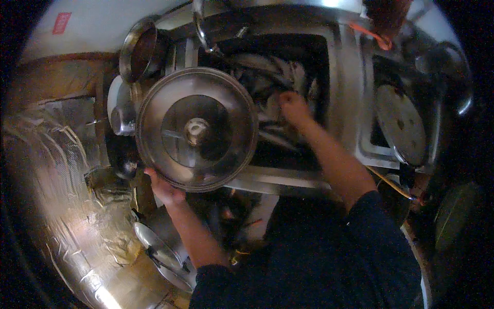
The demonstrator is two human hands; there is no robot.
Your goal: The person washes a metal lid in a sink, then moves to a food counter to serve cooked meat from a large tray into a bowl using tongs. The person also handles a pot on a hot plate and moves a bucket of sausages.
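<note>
My left hand (164, 189) holds a large round metal pot lid (243, 127) by its lower left rim; the lid has a glass centre and a round knob. It covers the left part of a sink (335, 89). My right hand (293, 106) reaches down into the dark basin, among several pale, long items that look like fish (276, 141). The fingers are curled, and blur hides whether anything is between them. A metal faucet (200, 31) curves over the basin at the back.
A metal pan (129, 58) and a metal bowl (115, 100) stand left of the lid. A second basin at right holds a pale oval board or lid (399, 123). An orange-red utensil (370, 34) lies behind it. More lids (158, 243) stand low at the left.
</note>
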